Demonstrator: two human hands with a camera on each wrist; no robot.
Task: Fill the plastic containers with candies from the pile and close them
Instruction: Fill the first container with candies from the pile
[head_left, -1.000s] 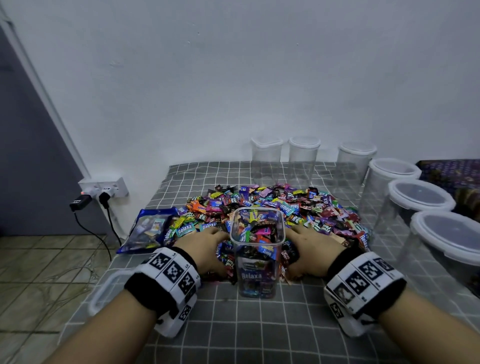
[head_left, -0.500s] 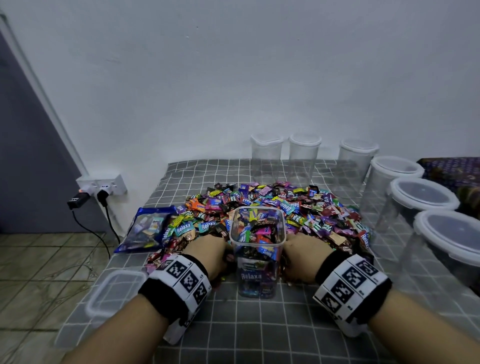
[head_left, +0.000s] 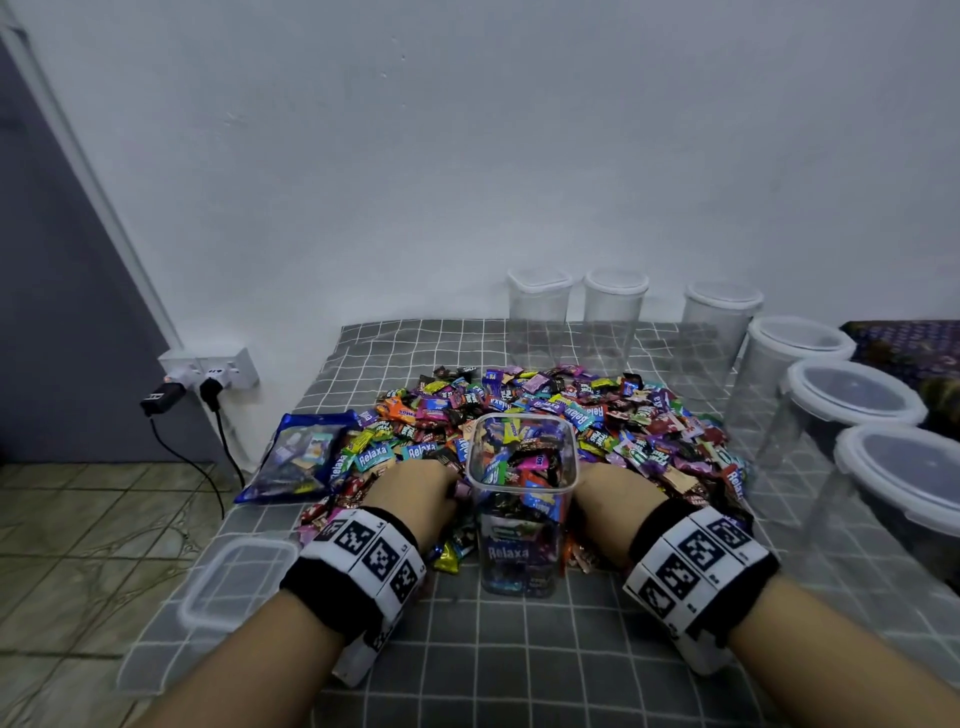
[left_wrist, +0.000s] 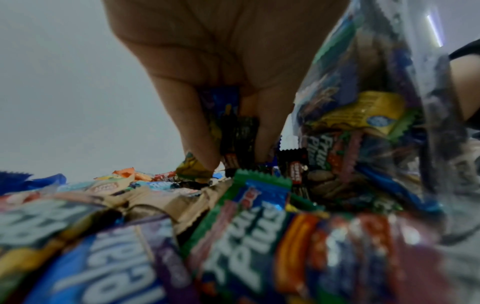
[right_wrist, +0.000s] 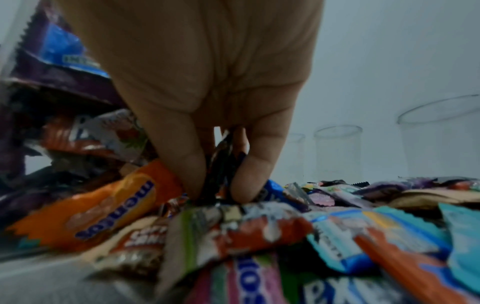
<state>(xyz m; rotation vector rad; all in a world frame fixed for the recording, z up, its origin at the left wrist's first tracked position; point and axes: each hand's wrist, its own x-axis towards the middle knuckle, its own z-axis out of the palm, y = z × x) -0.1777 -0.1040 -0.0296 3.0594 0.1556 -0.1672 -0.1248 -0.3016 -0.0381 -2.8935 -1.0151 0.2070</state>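
The clear square plastic tub (head_left: 522, 499), nearly full, sits at the near edge of the crinkly candy pile (head_left: 550, 415). Left hand (head_left: 415, 499) and right hand (head_left: 615, 506) flank it, fingers curled, each clutching candies. Both have pulled back toward the tub's base since a second ago.

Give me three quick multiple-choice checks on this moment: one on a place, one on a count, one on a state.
1. Where does the loose clear square plastic lid lie?
A. on the open container
B. on the grey checked cloth, left of the left hand
C. on the floor

2. How many plugs sit in the white wall socket?
A. none
B. two
C. four

3. How is the clear square plastic container between the hands?
A. empty
B. lidded
C. open, nearly full of candies

Key: 1 B, it rests by the left wrist; 2 B, two black plugs show; 3 C, wrappers reach near its rim, which bears no lid.
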